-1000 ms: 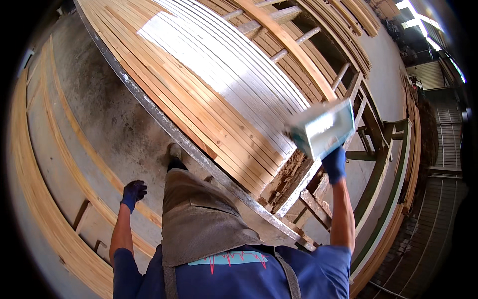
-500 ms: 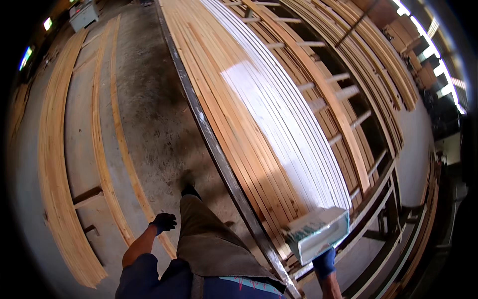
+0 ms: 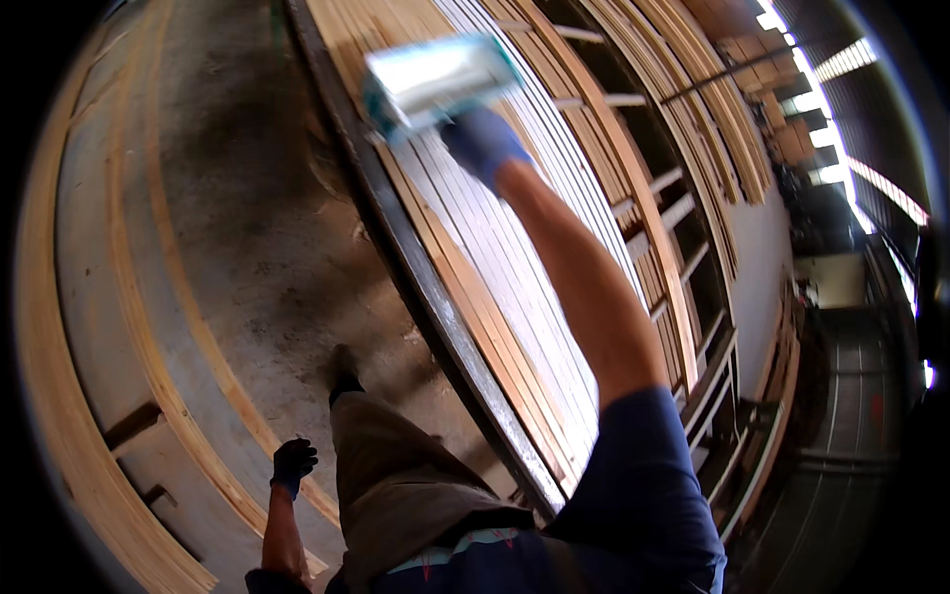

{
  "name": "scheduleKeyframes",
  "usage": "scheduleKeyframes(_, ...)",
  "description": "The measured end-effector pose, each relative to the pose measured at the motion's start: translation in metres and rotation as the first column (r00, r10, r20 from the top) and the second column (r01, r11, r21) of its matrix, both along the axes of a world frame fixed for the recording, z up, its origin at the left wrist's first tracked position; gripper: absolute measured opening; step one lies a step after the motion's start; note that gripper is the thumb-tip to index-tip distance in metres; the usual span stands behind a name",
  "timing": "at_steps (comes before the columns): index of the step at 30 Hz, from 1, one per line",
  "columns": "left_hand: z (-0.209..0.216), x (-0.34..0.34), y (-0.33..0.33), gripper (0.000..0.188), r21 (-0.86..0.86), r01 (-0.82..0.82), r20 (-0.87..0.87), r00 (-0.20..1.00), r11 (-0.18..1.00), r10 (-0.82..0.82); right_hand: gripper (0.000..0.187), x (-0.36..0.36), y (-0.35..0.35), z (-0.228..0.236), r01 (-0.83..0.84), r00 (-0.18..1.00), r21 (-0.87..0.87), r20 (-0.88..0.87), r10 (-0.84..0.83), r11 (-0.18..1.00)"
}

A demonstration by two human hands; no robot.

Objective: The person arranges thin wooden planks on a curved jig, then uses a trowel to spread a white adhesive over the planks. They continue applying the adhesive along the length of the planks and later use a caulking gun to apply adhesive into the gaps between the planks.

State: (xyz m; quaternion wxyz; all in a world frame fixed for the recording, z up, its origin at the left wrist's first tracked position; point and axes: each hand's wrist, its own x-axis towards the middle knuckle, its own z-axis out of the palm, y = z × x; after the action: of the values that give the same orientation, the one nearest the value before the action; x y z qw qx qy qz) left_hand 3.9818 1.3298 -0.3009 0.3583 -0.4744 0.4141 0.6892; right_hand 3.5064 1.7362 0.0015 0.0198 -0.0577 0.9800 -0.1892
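Observation:
My right hand [image 3: 482, 142], in a dark blue glove, reaches far forward over a row of narrow wooden boards [image 3: 450, 252]. It grips a rectangular white-and-teal box-shaped container [image 3: 442, 84], blurred by motion, whose pale hollow faces me. The fingers are partly hidden behind its near edge. Wet-looking white coating [image 3: 485, 213] covers much of the row beneath my arm, while the boards along the left side stay bare wood. Away from the boards, my left hand [image 3: 294, 465], in a dark glove, hangs low over the floor at the left, fingers loosely apart and holding nothing.
A dark metal rail [image 3: 396, 267] edges the board row on the left. To the right runs a slatted rack with a long plank [image 3: 633, 188] and stacked timber. Long boards [image 3: 59, 376] lie at the left beside the concrete floor [image 3: 233, 198]. My leg stands near the rail.
My right hand has swept the container from the near end of the boards to far forward. White coating now reaches further left across the row. The view has shifted slightly.

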Motion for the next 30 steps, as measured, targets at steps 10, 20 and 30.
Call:
scheduleKeyframes(10,-0.031,0.014,-0.029,0.022,-0.025,0.239,-0.048,0.969,0.971,-0.240,0.025,0.138,0.012,-0.015,0.056,0.998,0.039,-0.041,-0.054,0.998)
scheduleKeyframes(20,0.030,0.057,0.073,0.017,-0.205,0.542,-0.083,0.820,0.815,-0.566,0.018,0.653,0.199,-0.010,0.417,0.902,-0.092,0.169,-0.398,0.904)
scheduleKeyframes(30,0.042,0.104,0.098,0.013,-0.208,0.680,-0.065,0.708,0.703,-0.703,0.007,0.858,0.288,0.046,0.528,0.806,0.098,0.254,-0.534,0.844)
